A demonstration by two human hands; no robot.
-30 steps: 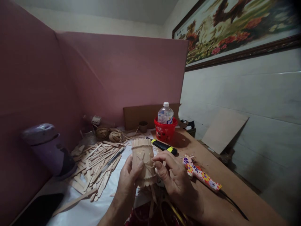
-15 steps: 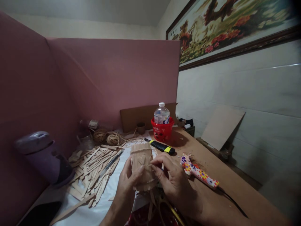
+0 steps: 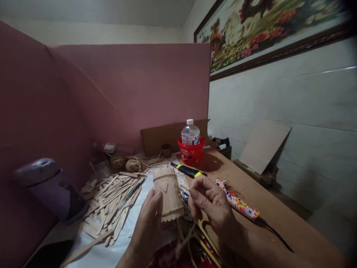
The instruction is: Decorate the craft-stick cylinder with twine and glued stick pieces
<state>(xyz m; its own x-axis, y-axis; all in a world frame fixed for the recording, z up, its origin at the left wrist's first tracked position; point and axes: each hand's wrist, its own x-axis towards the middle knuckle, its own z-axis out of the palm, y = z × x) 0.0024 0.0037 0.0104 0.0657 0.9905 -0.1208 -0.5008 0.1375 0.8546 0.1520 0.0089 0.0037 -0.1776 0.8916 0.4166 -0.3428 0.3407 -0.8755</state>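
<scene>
My left hand [image 3: 149, 214] is wrapped round the left side of a small holder [image 3: 169, 201] made of upright craft sticks. The holder is tilted, with twine round its upper and lower ends, a scalloped lower edge and a small V-shaped or heart-shaped piece on its front. Just right of it, my right hand [image 3: 209, 201] is pinched on a thin pale strand that looks like twine, partly hidden by the fingers. Beneath my hands are yellow-handled scissors [image 3: 208, 238] and a blurred loop of twine [image 3: 189, 236].
A pile of loose craft sticks [image 3: 111, 208] and a pen [image 3: 132, 191] lie left. Behind are twine balls [image 3: 134, 164], a small dark pot [image 3: 166, 150] and a red bucket [image 3: 191, 153] with a bottle [image 3: 190, 134]. A utility knife [image 3: 186, 170] and flowered glue gun [image 3: 242, 206] lie right.
My right hand has drawn away from the holder's front to the right, still pinched. The holder has turned and tilted in my left hand, uncovering more of its front.
</scene>
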